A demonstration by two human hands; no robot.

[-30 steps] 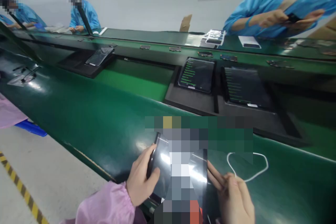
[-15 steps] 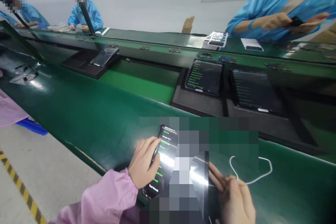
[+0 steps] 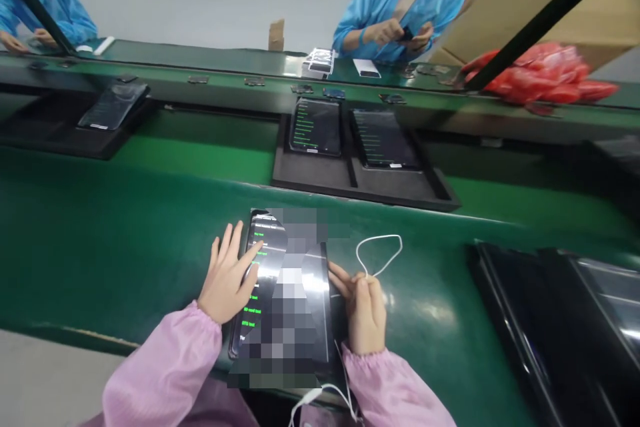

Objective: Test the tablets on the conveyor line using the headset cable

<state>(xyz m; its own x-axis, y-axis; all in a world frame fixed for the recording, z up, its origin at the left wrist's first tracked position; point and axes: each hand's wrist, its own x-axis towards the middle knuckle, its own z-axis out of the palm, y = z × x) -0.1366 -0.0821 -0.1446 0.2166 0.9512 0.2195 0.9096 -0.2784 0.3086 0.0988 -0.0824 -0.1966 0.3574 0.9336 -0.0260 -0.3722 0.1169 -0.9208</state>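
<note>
Phone (image 3: 260, 273) middle blurred out, left hand (image 3: 227, 280) grip splayed on its edge, right hand (image 3: 365, 307) grip pinching white cable (image 3: 385, 237).

Pixelated block hides the middle of the device (image 3: 260, 267) between left hand (image 3: 227, 283) and right hand (image 3: 364, 307); its green screen text by the left fingers is too small to read. White cable (image 3: 380, 253) vanishes under the right hand and is cut by the bottom edge. Right of the right hand, black trays (image 3: 575, 327) run off frame.
</note>
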